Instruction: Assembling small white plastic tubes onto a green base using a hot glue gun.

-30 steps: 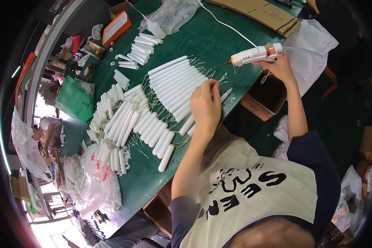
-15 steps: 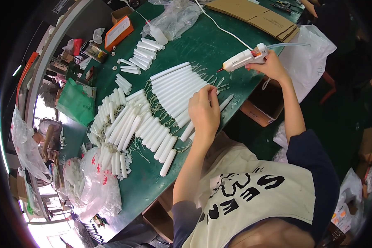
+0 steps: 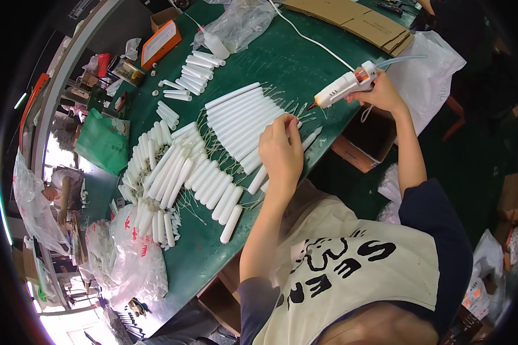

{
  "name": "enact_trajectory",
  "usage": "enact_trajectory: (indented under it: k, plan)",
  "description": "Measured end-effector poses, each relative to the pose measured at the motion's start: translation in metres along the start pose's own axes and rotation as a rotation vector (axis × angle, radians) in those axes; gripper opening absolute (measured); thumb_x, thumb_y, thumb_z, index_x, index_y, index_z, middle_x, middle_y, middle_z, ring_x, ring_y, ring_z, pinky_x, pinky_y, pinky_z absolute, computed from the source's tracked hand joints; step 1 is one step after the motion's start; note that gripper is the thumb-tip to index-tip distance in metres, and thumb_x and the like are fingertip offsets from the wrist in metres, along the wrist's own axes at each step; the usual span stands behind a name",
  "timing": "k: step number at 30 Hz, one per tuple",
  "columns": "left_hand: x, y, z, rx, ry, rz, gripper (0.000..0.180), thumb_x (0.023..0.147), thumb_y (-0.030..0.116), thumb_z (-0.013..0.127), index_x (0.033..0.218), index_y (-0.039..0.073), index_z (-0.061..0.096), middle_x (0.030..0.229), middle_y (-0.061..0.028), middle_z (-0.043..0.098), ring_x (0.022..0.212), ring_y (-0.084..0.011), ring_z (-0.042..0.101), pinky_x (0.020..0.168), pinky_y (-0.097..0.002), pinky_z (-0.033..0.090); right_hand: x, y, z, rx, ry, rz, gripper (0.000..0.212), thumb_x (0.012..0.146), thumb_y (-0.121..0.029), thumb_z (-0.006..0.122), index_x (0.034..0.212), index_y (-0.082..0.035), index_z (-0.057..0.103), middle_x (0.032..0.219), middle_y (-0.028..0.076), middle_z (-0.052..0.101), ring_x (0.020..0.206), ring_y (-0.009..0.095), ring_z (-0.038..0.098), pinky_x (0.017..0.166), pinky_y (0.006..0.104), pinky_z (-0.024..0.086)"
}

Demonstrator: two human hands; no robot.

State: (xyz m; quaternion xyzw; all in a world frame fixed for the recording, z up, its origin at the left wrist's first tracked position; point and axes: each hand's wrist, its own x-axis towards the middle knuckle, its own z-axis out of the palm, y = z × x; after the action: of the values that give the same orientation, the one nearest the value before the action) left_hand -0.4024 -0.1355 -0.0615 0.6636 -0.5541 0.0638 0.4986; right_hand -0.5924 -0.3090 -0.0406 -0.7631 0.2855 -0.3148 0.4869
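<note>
My right hand (image 3: 384, 95) is wrapped round a white hot glue gun (image 3: 345, 87), its nozzle pointing left and a clear glue stick out of the back. Below that nozzle, my left hand (image 3: 281, 152) pinches thumb and fingers together at the wire ends of a row of white sticks (image 3: 239, 122). What lies in the pinch is hidden or too small to name. Thin wire loops (image 3: 305, 115) fan out beside my fingertips. One white stick with a pointed tip (image 3: 312, 138) sticks out right of my left hand, near the table edge.
More white sticks with tangled wires (image 3: 170, 172) lie to the left on the green table (image 3: 293, 52). Behind them are short white tubes (image 3: 198, 72), a white squeeze bottle (image 3: 216, 45) and an orange box (image 3: 161, 43). Cardboard sheets (image 3: 351, 22) lie at the back; an open carton (image 3: 362, 144) stands below the edge.
The glue gun has come slightly nearer to me and to the right, tip beside the wire ends. My left hand stays pinched at about the same place. The whole view has shifted a little.
</note>
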Motion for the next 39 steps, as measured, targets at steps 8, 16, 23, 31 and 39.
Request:
enact_trajectory:
  k: [8,16,23,31,39]
  plan:
    - [0.0,0.002,-0.001,0.054,-0.009,0.043,0.005,0.085,0.006,0.06,0.089,0.004,0.058,0.073,-0.0097,0.061,0.067,-0.027,0.057,0.064,-0.0375,0.042,0.005,0.005,0.002,0.151,0.092,-0.16,0.023,0.075,-0.011,0.076,0.092,-0.002,0.064,0.075,0.004,0.068,0.054,0.008,0.055,0.05,0.022,0.043]
    - [-0.002,0.0,0.003,0.123,-0.033,0.131,0.003,0.086,0.007,0.06,0.088,0.005,0.058,0.071,-0.0088,0.06,0.066,-0.0271,0.055,0.062,-0.0382,0.041,0.054,0.022,0.014,-0.17,0.357,-0.127,0.028,0.077,-0.024,0.076,0.09,-0.001,0.067,0.076,0.004,0.068,0.059,0.01,0.059,0.057,0.0252,0.046]
    - [-0.004,0.001,0.002,0.16,-0.028,0.155,0.003,0.085,0.007,0.06,0.087,0.005,0.058,0.072,-0.0092,0.06,0.067,-0.0275,0.056,0.062,-0.0383,0.042,0.073,0.039,0.021,-0.312,0.39,-0.068,0.043,0.073,-0.038,0.077,0.089,0.0,0.067,0.076,0.01,0.068,0.062,0.019,0.064,0.063,0.0303,0.049]
    - [-0.004,0.001,0.005,0.131,-0.031,0.161,0.004,0.083,0.004,0.061,0.086,0.004,0.058,0.069,-0.0108,0.059,0.064,-0.0296,0.057,0.061,-0.0401,0.043,0.058,0.041,0.014,-0.484,0.509,-0.153,0.06,0.065,-0.039,0.083,0.102,0.003,0.062,0.093,0.018,0.066,0.086,0.03,0.064,0.074,0.0353,0.048]
    - [-0.005,-0.002,0.006,0.141,0.02,0.167,0.004,0.083,0.008,0.06,0.085,0.006,0.057,0.071,-0.0107,0.059,0.068,-0.0286,0.056,0.063,-0.0392,0.041,-0.033,0.013,0.08,-0.085,0.868,-0.132,0.031,0.078,-0.012,0.077,0.081,-0.005,0.047,0.066,-0.004,0.039,0.059,0.003,0.034,0.052,0.018,0.029]
